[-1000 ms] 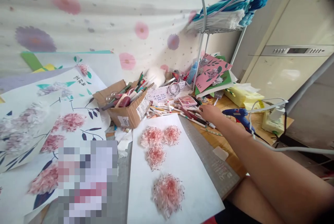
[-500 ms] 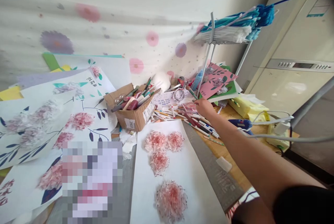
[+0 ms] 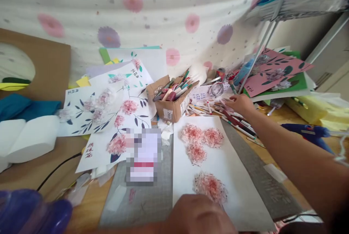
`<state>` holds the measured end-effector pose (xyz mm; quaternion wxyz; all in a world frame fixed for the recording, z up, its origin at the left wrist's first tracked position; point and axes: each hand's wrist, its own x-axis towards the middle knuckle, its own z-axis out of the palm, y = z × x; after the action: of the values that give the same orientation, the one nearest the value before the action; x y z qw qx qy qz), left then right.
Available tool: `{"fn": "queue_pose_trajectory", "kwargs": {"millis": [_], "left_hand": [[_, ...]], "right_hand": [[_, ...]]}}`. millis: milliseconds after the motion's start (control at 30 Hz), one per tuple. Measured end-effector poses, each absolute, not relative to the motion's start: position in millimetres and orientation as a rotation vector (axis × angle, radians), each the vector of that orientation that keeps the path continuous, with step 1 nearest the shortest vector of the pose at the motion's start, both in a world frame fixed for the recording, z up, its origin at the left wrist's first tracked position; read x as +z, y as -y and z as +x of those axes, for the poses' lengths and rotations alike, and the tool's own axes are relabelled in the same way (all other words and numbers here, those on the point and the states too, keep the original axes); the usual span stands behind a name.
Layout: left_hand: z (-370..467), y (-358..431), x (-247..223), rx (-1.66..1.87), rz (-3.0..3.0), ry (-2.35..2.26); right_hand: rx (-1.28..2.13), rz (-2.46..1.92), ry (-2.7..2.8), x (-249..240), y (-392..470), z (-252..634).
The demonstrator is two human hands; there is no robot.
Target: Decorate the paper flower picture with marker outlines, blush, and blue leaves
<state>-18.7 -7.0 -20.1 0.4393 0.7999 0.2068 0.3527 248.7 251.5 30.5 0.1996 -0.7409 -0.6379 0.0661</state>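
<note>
A white sheet (image 3: 240, 194) lies on a grey cutting mat (image 3: 141, 208) in front of the person, carrying four raised, ruffled pink flowers. Three sit in a cluster toward its far end: an upper-left bloom (image 3: 191, 133) and an upper-right bloom (image 3: 213, 137) side by side and touching, with a third bloom (image 3: 196, 153) just below them. The lowest bloom (image 3: 210, 186) stands apart, nearer the person. All four look shaggy and layered, deep coral pink at the heart, fading to pale pink, with small dark flecks on many of the outer tips.

The left hand (image 3: 201, 214) is above the near part of the sheet, just in front of the lowest bloom and covering part of the view of its near edge. It is blurred, its fingers seemingly curled; I cannot tell whether it holds anything. The right hand (image 3: 241, 103) is beyond the sheet's far right corner, above a heap of pens (image 3: 237, 119), with thumb and fingers together, apparently pinching a slim green stick (image 3: 232, 86) that points up and away.

Left of the heap stands a cardboard box (image 3: 176, 106) packed with markers; a blue glue gun (image 3: 305, 132) lies right of the right forearm.
</note>
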Motion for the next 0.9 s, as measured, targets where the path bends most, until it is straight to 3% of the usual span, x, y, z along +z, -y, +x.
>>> {"fn": "queue_pose_trajectory", "kwargs": {"millis": [100,333,633,900], "left_hand": [[-14.8,5.9,-11.0,1.041,1.429,-0.627],[-14.9,-17.3,1.7,1.084,0.996,-0.635],[-14.8,-19.8,2.6,1.15,0.827,-0.475],[-18.9,-20.9,3.7,1.145,0.82,-0.477]], "right_hand": [[0.37,-1.818,1.87,35.7,-200.4,239.8],[0.779,-0.918,2.083,41.4,-85.8,180.9],[0.557,-0.715,2.137,46.4,-48.3,142.2],[0.781,-0.749,2.014,39.1,-43.9,144.4]]}}
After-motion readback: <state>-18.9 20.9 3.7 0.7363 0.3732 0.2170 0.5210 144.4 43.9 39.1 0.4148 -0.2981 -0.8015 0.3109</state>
